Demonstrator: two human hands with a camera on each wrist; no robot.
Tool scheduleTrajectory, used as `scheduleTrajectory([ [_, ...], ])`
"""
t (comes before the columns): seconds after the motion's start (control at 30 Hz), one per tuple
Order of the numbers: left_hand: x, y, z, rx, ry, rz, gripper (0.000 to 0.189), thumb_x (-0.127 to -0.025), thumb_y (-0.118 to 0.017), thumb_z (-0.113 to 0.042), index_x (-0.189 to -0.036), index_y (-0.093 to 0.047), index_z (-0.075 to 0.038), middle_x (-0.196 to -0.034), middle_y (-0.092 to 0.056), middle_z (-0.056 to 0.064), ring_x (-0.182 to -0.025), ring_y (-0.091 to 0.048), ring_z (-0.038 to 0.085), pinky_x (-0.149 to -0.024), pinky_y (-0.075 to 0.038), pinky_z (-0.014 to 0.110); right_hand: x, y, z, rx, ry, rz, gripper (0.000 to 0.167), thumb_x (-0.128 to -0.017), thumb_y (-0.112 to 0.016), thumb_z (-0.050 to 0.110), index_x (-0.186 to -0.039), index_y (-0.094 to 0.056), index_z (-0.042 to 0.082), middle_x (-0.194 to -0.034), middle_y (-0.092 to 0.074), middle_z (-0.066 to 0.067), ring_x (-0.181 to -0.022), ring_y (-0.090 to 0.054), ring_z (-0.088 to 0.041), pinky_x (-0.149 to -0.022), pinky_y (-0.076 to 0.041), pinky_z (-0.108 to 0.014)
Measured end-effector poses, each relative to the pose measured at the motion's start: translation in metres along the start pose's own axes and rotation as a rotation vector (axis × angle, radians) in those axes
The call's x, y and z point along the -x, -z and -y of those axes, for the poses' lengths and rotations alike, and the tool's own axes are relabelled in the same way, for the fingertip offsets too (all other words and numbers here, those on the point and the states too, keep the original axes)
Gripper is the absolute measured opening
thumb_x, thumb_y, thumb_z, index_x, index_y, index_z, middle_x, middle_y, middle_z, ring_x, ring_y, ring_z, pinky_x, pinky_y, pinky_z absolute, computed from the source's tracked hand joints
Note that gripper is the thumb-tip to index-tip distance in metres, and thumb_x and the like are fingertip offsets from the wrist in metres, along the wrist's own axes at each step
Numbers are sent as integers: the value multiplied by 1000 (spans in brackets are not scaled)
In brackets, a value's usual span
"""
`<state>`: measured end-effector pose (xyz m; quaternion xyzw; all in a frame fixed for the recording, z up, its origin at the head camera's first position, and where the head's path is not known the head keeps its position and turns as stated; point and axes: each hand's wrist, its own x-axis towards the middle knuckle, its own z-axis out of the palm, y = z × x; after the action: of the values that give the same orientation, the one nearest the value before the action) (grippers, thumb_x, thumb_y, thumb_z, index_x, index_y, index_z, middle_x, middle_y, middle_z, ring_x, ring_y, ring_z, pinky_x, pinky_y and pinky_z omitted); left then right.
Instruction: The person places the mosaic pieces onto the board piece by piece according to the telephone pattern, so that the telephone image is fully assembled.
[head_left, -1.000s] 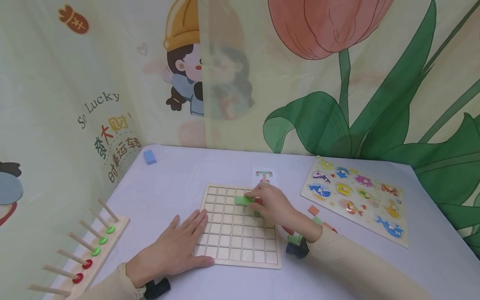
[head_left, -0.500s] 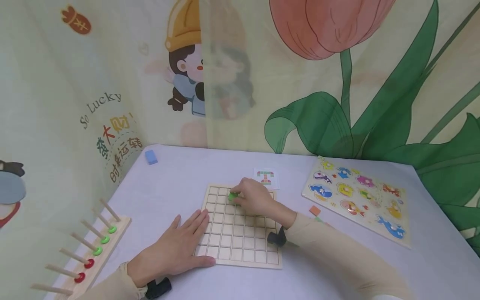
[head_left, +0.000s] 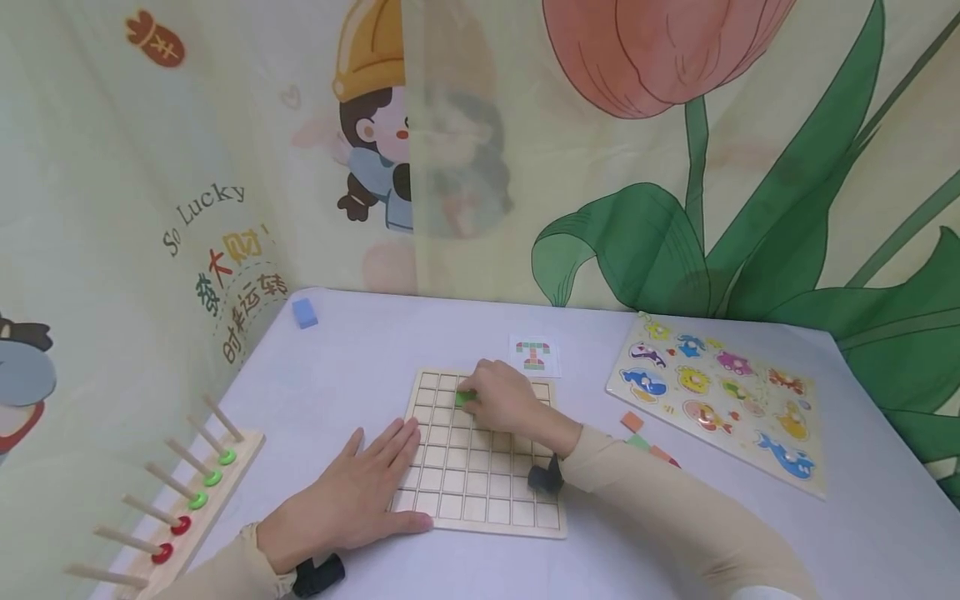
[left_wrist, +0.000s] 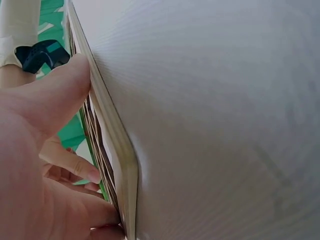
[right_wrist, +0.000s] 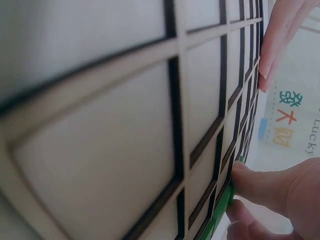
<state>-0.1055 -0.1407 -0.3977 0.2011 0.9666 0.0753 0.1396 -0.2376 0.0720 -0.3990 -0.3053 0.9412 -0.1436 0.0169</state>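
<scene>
Patterned backdrop (head_left: 480, 271) behind, white table (head_left: 360, 358) below!

Gridded board (head_left: 480, 483) lies flat; left hand (head_left: 352, 492), fingers straight, thumb apart, rests along its left edge. Right hand (head_left: 502, 396) has swept left over the upper squares, pinching a green tile (head_left: 464, 398) there, so the placing seems well under way. The right wrist view catches the pinch the head view half hides.

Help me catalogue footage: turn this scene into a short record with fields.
Left hand: touches left side of the grid board
Right hand: pinches a green piece at the board's far part
Pattern card: beyond the board
Loose pieces: right of the board
Puzzle board: far right
Peg stand: near left, with green rings and red rings
Blue block: far left
</scene>
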Motion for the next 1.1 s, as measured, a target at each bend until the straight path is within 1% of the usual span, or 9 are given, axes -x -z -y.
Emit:
scheduleTrajectory([
  [0.07, 0, 0, 0, 4, 2, -1, 112, -87, -51, -82, -162, -26, -3, -173, -20, 11, -161, -18, 30, -122, -19, 69, 0, 0, 0, -8, -11, 7, 28, -90, -79, 17, -118, -79, 16, -107, -76, -4, -91, -65, -16, -73, -54, -28],
  [0.2, 1, 0, -1, 6, 1, -5, 111, -87, -51, -82, -162, -26, -3, -172, -21, 11, -161, -19, 30, -122, -19, 69, 1, 0, 1, -8, -23, 10, 29, -89, -80, 18, -118, -78, 16, -108, -75, -5, -85, -62, -13, -67, -50, -26],
  [0.4, 1, 0, -1, 4, 1, -12, 111, -87, -52, -81, -162, -27, -3, -172, -22, 11, -161, -20, 30, -122, -20, 69, 2, 0, 1, -6, -13, 6, 29, -90, -80, 17, -119, -78, 16, -108, -75, -5, -85, -62, -13, -67, -50, -25],
  [0.6, 1, -1, -1, -3, -4, -24, 111, -87, -52, -81, -161, -28, -2, -172, -22, 12, -160, -21, 31, -122, -20, 69, 4, -1, -1, -27, -12, 4, 32, -90, -79, 17, -122, -76, 14, -106, -73, -5, -82, -57, -11, -66, -48, -24],
  [0.73, 1, -1, -1, -1, -5, -25, 111, -87, -52, -81, -161, -28, -2, -172, -23, 12, -160, -21, 31, -121, -21, 69, 6, 0, -3, -58, 5, -14, 36, -90, -79, 16, -125, -74, 12, -106, -73, -6, -84, -60, -12, -66, -49, -24],
  [0.83, 2, -1, -1, 2, -7, -25, 111, -87, -53, -81, -161, -28, -2, -172, -23, 12, -160, -21, 32, -121, -21, 69, 11, 3, -7, -94, 9, -35, 37, -89, -79, 16, -125, -75, 12, -104, -73, -6, -82, -59, -12, -64, -47, -24],
  [0.93, 2, 0, -1, 3, -9, -28, 110, -87, -53, -81, -161, -28, -2, -172, -23, 12, -160, -22, 32, -121, -21, 69, 19, 9, -12, -132, -6, -66, 36, -89, -78, 15, -125, -75, 13, -103, -71, -6, -75, -54, -11, -59, -43, -24],
  [1.03, 2, 0, -1, 2, -10, -34, 110, -88, -53, -80, -161, -28, -2, -171, -23, 13, -160, -22, 32, -121, -21, 69, 31, 16, -19, -161, -32, -94, 35, -90, -78, 16, -125, -76, 14, -105, -70, -5, -72, -50, -11, -58, -40, -24],
  [1.1, 3, 0, -1, 3, -10, -36, 110, -88, -53, -80, -161, -28, -2, -171, -23, 13, -160, -22, 32, -121, -21, 69, 40, 20, -24, -174, -56, -110, 35, -90, -78, 18, -125, -76, 15, -105, -69, -5, -73, -50, -11, -59, -40, -24],
])
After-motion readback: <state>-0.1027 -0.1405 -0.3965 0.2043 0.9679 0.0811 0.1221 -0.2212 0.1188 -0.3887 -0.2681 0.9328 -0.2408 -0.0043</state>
